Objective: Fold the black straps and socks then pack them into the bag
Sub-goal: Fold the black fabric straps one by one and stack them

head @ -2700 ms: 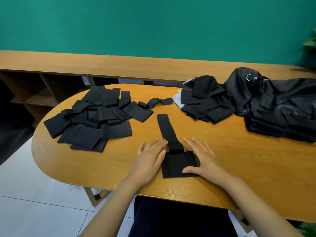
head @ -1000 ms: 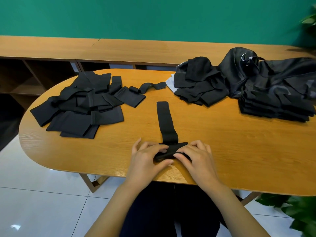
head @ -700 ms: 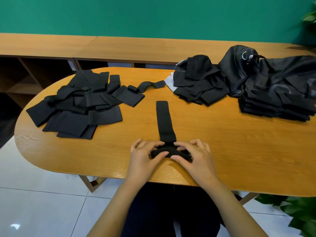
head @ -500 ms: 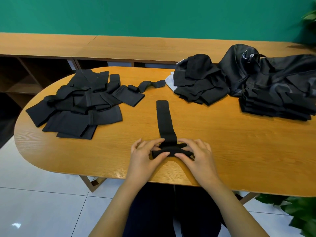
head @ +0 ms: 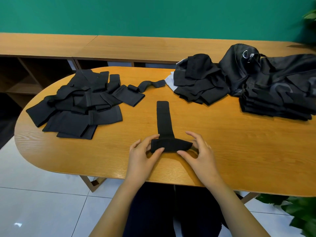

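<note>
Since half a second ago, both hands have slid apart to the two ends of the roll, which now shows wider and thicker between them.

On the table [head: 222,151], the bag [head: 282,74] at the far right is cut off by the picture's edge. Black on black, it is hard to tell from the folded stack [head: 273,106] in front of it. The pile of straps [head: 77,103] at the left and the heap [head: 200,82] beside the bag are too dark to count piece by piece.

The strap [head: 164,120] lies at the middle. Its narrow tail runs away from the person, and its near end is rolled crosswise close to the table's near edge.

The left hand [head: 142,156] pinches the roll's left end, thumb in front and fingers over the top. The right hand [head: 201,154] curls round the right end, thumb touching the near side. Its fingers hide that end.
</note>
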A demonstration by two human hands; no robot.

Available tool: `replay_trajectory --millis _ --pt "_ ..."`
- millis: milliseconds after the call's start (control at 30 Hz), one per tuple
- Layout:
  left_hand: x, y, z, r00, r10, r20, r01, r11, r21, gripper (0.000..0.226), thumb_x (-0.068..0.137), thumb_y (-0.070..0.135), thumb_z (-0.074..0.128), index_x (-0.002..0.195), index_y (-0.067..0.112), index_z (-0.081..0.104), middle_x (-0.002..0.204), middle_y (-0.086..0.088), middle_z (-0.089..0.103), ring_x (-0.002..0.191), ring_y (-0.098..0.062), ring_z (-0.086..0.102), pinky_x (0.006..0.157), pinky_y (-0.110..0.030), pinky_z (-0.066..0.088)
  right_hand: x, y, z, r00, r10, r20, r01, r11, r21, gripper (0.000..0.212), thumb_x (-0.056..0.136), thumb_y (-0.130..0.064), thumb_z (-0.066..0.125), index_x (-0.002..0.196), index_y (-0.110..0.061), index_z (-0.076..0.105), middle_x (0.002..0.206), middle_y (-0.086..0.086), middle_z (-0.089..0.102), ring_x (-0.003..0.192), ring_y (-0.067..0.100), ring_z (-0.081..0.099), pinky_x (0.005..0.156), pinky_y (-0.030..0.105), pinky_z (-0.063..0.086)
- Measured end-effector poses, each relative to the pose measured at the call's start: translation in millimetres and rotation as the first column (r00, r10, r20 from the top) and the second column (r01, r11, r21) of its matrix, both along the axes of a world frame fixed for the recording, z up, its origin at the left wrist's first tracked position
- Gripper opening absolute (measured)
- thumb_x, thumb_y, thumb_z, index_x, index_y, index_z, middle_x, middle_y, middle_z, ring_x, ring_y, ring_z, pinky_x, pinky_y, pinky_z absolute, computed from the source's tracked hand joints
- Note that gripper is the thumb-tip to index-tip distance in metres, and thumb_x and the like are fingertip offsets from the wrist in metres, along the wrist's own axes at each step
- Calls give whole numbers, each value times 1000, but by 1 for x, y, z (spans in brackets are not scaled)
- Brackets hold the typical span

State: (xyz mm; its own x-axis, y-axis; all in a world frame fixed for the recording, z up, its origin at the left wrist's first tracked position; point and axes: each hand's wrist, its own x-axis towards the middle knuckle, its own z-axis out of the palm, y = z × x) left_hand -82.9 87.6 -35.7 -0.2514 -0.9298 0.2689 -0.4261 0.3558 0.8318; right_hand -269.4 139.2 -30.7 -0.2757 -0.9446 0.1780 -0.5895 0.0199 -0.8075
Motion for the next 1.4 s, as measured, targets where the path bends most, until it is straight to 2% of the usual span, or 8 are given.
replay_trajectory --millis 67,167,433,600,700,833,1133,1400 --pt "1 -1 0 1000 15 -26 -14 999 35 49 88 38 67 130 47 44 103 24 69 117 2 53 109 -47 34 0 0 -1 1000 -5 22 5 1000 -3 56 85 -34 70 118 -63 35 101 -24 60 111 5 54 102 29 40" --pt "2 -2 -3 997 27 -67 -23 998 59 63 84 52 59 139 56 28 93 18 70 107 -16 61 104 -50 40 -1 0 -2 998 -4 62 6 999 -32 57 89 -28 68 130 -49 35 89 -14 65 98 1 59 91 16 42" --pt "-1 -1 -7 988 155 18 -155 988 -8 81 81 34 74 147 36 27 72 9 57 78 -6 59 97 -50 45 2 1 0 999 -44 13 44 999 -12 69 86 -20 71 144 -27 35 79 -7 57 80 4 55 77 2 38" --pt "-3 -1 -4 967 188 174 -176 981 -80 69 84 32 73 144 27 39 91 14 52 93 -6 49 100 -36 35 3 -3 -3 979 -69 -193 74 997 15 58 88 -27 70 140 -25 44 96 -15 48 90 2 41 83 14 40" --pt "-2 0 -7 964 120 237 -68 974 -215 40 88 30 67 127 26 58 114 12 57 112 -6 47 100 -45 37 1 -2 -7 930 -11 -367 -15 998 -69 40 92 -26 64 131 -26 57 122 -10 53 114 7 37 97 32 40" --pt "-1 0 -9 948 26 318 42 978 -206 50 85 61 48 118 29 68 127 17 59 128 -1 42 115 -48 20 4 -2 -8 869 113 -483 -137 990 -15 39 98 -41 37 127 -32 62 134 -18 55 130 5 33 105 28 20" --pt "2 -4 -5 929 -73 363 121 987 -109 54 76 56 70 125 37 62 137 25 49 132 9 24 115 -40 13 1 -4 -6 909 141 -393 -130 990 56 31 101 -37 44 128 -39 59 138 -26 48 134 -4 24 109 21 10" --pt "0 -3 -6 949 -64 310 106 987 -120 62 79 72 37 117 34 68 133 22 55 132 5 32 109 -35 16 -3 -4 -3 923 204 -327 -173 977 123 58 76 -75 41 125 -48 58 136 -37 36 135 -5 17 108 23 9"
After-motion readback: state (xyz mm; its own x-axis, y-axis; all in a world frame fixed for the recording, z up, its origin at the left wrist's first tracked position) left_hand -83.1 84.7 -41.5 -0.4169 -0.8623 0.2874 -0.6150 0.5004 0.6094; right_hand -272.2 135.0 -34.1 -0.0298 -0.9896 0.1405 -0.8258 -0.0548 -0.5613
